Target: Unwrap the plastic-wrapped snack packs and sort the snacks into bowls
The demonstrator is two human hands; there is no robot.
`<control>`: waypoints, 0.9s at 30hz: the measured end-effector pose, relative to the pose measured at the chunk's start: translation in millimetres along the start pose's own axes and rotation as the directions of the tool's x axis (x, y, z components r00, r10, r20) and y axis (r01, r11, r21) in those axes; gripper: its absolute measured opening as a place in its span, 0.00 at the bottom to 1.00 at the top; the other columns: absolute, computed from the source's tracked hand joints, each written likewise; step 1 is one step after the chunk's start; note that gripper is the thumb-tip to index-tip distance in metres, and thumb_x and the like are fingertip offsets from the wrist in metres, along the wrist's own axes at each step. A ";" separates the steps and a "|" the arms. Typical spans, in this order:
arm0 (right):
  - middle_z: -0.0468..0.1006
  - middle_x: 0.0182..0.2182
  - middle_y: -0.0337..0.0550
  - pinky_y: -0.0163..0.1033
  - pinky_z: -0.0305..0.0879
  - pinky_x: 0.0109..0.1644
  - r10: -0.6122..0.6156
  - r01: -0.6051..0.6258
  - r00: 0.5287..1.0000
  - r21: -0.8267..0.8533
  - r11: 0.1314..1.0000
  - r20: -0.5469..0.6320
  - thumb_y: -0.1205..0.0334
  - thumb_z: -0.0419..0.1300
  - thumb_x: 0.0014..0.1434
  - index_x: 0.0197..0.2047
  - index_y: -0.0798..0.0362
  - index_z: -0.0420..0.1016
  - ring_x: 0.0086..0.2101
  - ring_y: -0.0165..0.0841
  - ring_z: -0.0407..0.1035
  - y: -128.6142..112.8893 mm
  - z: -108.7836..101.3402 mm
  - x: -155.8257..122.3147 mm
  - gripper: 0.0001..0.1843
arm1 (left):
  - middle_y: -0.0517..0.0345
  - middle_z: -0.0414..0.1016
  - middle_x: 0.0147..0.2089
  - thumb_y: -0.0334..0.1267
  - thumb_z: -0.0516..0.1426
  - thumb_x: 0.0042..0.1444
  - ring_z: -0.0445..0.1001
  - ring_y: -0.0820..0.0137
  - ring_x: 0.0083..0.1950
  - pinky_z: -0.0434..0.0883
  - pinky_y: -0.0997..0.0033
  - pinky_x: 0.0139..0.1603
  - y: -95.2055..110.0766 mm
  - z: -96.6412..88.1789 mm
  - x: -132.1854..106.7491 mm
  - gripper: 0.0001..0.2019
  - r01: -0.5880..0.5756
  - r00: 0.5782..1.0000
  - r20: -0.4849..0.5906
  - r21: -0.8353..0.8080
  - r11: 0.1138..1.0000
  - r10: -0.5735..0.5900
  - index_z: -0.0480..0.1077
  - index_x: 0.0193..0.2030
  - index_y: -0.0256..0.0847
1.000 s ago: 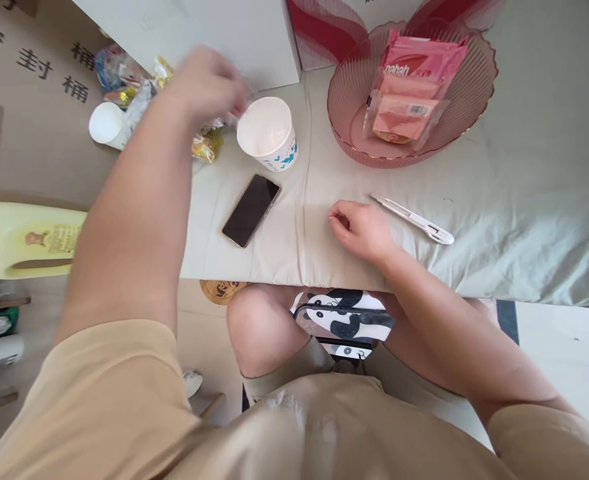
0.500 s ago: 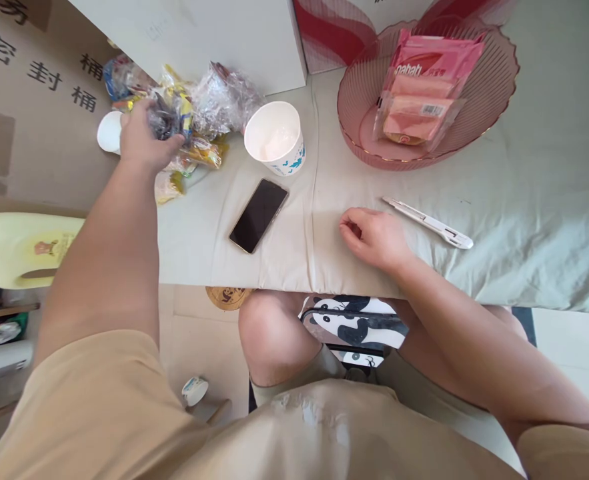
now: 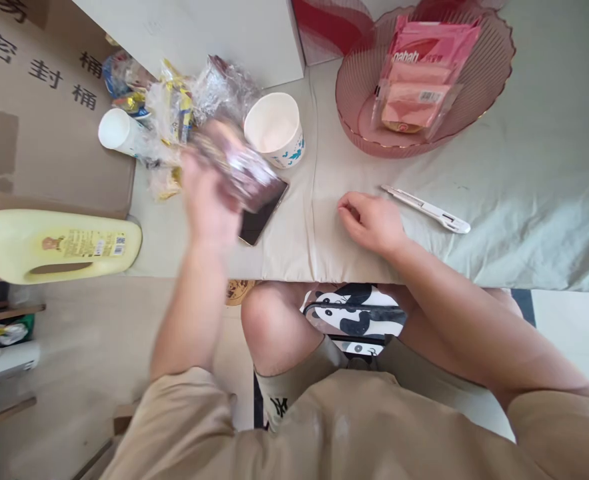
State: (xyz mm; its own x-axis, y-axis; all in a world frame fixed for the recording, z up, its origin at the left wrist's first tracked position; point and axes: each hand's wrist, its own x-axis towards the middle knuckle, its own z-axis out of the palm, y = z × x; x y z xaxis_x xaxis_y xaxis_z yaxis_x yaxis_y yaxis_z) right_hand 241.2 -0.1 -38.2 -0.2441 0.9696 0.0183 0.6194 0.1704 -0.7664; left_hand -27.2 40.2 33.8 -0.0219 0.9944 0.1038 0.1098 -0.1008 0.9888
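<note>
My left hand [image 3: 209, 200] is blurred by motion and grips a shiny dark snack packet [image 3: 239, 170] above the black phone [image 3: 260, 212]. Behind it a heap of wrapped snacks [image 3: 174, 113] lies at the table's far left, beside a white paper cup [image 3: 275, 130] with blue print. My right hand [image 3: 371, 223] rests on the pale green cloth [image 3: 524, 200] with its fingers curled loosely and nothing visible in them. A white utility knife [image 3: 427, 210] lies just to its right.
A pink ribbed bowl [image 3: 494, 60] holds pink wafer packs [image 3: 424, 70]. A second small white cup [image 3: 117, 130] lies on its side at the left. A yellow jug [image 3: 49, 243] lies on a cardboard box [image 3: 34, 87]. A white box [image 3: 199, 30] stands at the back.
My left hand took a packet from the snack heap and swung it right and towards me, over the phone. The right hand stayed still.
</note>
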 end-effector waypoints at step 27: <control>0.75 0.33 0.43 0.47 0.69 0.46 -0.029 0.128 0.966 0.375 0.918 -0.258 0.49 0.51 0.67 0.38 0.49 0.71 0.36 0.37 0.71 14.0 -33.7 -33.4 0.15 | 0.54 0.69 0.65 0.50 0.68 0.50 0.68 0.58 0.68 0.67 0.57 0.67 -57.3 137.8 -50.1 0.35 0.300 0.946 0.237 -0.390 0.871 -0.220 0.61 0.63 0.52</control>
State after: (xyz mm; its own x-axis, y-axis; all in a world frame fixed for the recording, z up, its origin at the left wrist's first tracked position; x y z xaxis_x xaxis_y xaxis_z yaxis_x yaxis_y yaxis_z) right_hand 283.2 -24.2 -27.9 -0.0609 0.9768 0.2055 0.2578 0.2143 -0.9422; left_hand 104.5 0.7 -42.7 0.1911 0.9709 -0.1444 -0.2982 0.1976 0.9338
